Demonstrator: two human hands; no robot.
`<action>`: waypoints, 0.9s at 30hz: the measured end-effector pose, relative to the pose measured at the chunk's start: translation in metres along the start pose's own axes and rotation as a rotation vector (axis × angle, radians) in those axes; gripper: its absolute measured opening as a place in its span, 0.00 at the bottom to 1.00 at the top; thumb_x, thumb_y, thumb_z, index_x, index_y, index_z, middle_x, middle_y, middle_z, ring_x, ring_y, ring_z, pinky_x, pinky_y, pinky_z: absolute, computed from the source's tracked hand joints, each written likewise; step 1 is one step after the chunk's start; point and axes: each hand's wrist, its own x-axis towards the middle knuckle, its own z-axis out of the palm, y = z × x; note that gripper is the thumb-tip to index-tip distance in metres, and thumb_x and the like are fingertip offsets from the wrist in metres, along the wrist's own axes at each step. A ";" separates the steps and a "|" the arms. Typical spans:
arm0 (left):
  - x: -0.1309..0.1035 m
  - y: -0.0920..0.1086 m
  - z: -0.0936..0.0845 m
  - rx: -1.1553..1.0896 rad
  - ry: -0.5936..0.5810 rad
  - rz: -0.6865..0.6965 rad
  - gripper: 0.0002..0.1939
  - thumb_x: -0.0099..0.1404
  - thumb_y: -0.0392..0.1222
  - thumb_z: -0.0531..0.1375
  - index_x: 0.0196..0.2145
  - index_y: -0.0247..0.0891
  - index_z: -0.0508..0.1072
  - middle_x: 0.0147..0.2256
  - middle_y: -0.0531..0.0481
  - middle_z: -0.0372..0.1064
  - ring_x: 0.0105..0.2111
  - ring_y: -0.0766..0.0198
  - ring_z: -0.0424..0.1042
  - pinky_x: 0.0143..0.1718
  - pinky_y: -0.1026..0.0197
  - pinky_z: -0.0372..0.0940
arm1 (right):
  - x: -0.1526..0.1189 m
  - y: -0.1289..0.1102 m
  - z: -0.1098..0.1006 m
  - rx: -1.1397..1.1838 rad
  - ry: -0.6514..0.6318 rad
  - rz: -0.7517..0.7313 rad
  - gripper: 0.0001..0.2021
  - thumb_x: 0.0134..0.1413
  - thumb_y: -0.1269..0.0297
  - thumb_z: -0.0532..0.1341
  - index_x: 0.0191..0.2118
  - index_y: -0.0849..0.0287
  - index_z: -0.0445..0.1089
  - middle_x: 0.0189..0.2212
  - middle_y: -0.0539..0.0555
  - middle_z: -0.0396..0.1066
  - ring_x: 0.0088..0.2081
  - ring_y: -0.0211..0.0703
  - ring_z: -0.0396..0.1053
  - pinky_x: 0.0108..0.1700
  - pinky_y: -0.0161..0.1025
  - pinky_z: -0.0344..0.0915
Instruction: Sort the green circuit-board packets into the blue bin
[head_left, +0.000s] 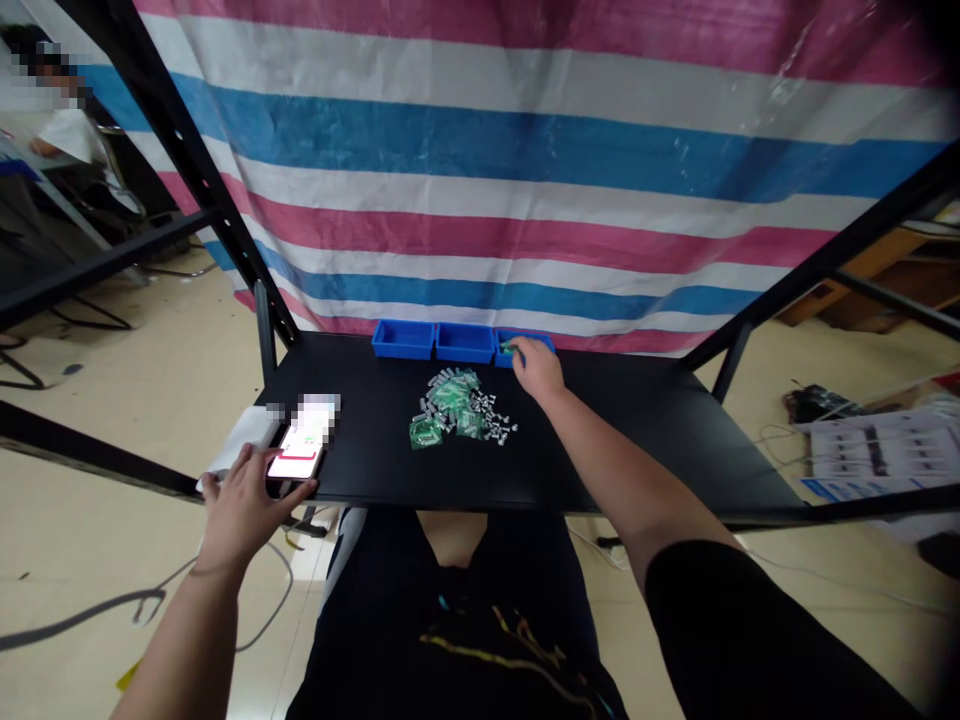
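Right hand: the right hand (536,368) is reaching to the far edge of the black table (645,440), its fingers pinching a small green piece at the rim of the right-hand blue bin (541,342); the piece is too small to identify.
Left hand: the left hand (244,505) is resting at the near left corner of the table, fingers loosely spread, thumb lying along the near edge of a phone (296,462) with a lit screen; it is touching the phone, not lifting it.
Pile: a heap of green packets and small grey parts (457,415) is lying near the middle of the table, just beside the right hand and on its near side.
Bins: three blue bins are sitting in a row along the far edge, the left bin (403,340) and middle bin (465,342) touching the right-hand one.
Handling: the pieces are looking light, small and likely slippery; a fingertip pinch on the flat faces seems the best hold, and loose parts could scatter if brushed.
Edges and room: the right half of the table is lying bare, giving the forearm room; slanted black frame bars (225,230) are closing in at both sides, and a striped tarp (525,150) is hanging right behind the bins.
Nearby: another person (64,130) is sitting well apart at far left.
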 end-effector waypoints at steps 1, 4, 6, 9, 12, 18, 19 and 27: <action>0.000 0.000 0.000 0.001 -0.002 -0.004 0.33 0.67 0.65 0.53 0.59 0.39 0.65 0.64 0.26 0.64 0.72 0.37 0.50 0.67 0.28 0.42 | 0.006 0.003 -0.001 0.007 0.057 0.037 0.21 0.70 0.66 0.48 0.60 0.56 0.71 0.57 0.60 0.73 0.59 0.54 0.68 0.62 0.49 0.63; 0.000 0.001 -0.001 -0.007 -0.003 -0.015 0.33 0.67 0.66 0.53 0.59 0.39 0.65 0.64 0.27 0.63 0.71 0.36 0.51 0.67 0.28 0.42 | 0.021 0.013 0.003 -0.001 -0.057 0.101 0.22 0.71 0.61 0.48 0.60 0.59 0.71 0.61 0.63 0.70 0.63 0.56 0.64 0.68 0.54 0.57; 0.000 0.002 -0.002 -0.015 0.000 -0.013 0.33 0.67 0.66 0.53 0.59 0.40 0.66 0.64 0.27 0.64 0.71 0.36 0.51 0.67 0.28 0.42 | 0.025 0.018 0.009 -0.033 -0.263 0.110 0.22 0.71 0.56 0.50 0.62 0.59 0.71 0.64 0.63 0.68 0.66 0.58 0.61 0.71 0.61 0.48; -0.001 0.001 -0.002 -0.019 0.007 -0.005 0.33 0.67 0.65 0.54 0.59 0.39 0.65 0.63 0.28 0.66 0.72 0.36 0.50 0.67 0.28 0.41 | 0.021 0.016 0.014 -0.082 -0.369 0.121 0.23 0.72 0.54 0.51 0.65 0.57 0.67 0.68 0.62 0.62 0.71 0.60 0.54 0.72 0.70 0.34; -0.001 0.001 0.000 -0.024 0.016 0.001 0.33 0.66 0.65 0.54 0.59 0.39 0.65 0.63 0.27 0.65 0.72 0.37 0.50 0.67 0.28 0.40 | 0.009 0.005 0.012 -0.057 -0.226 0.065 0.21 0.70 0.57 0.53 0.62 0.58 0.70 0.65 0.63 0.65 0.69 0.61 0.56 0.73 0.69 0.36; 0.000 0.003 -0.001 -0.025 -0.006 -0.022 0.34 0.65 0.65 0.56 0.59 0.40 0.66 0.63 0.30 0.66 0.71 0.37 0.51 0.68 0.27 0.39 | -0.012 -0.028 0.021 0.191 -0.370 -0.255 0.24 0.64 0.68 0.56 0.64 0.52 0.69 0.65 0.57 0.64 0.65 0.52 0.63 0.67 0.52 0.61; 0.000 0.003 -0.002 -0.022 -0.006 -0.023 0.34 0.65 0.65 0.56 0.60 0.40 0.66 0.63 0.30 0.66 0.71 0.37 0.51 0.68 0.27 0.39 | -0.013 -0.032 0.026 0.184 -0.407 -0.264 0.26 0.63 0.70 0.56 0.65 0.50 0.68 0.67 0.56 0.63 0.66 0.53 0.61 0.68 0.53 0.60; -0.004 0.006 -0.003 0.011 -0.003 0.003 0.31 0.67 0.63 0.55 0.60 0.42 0.67 0.64 0.32 0.66 0.72 0.39 0.49 0.69 0.28 0.36 | -0.012 -0.048 0.040 0.165 -0.249 -0.144 0.16 0.65 0.65 0.58 0.54 0.54 0.76 0.53 0.57 0.76 0.55 0.57 0.69 0.60 0.55 0.66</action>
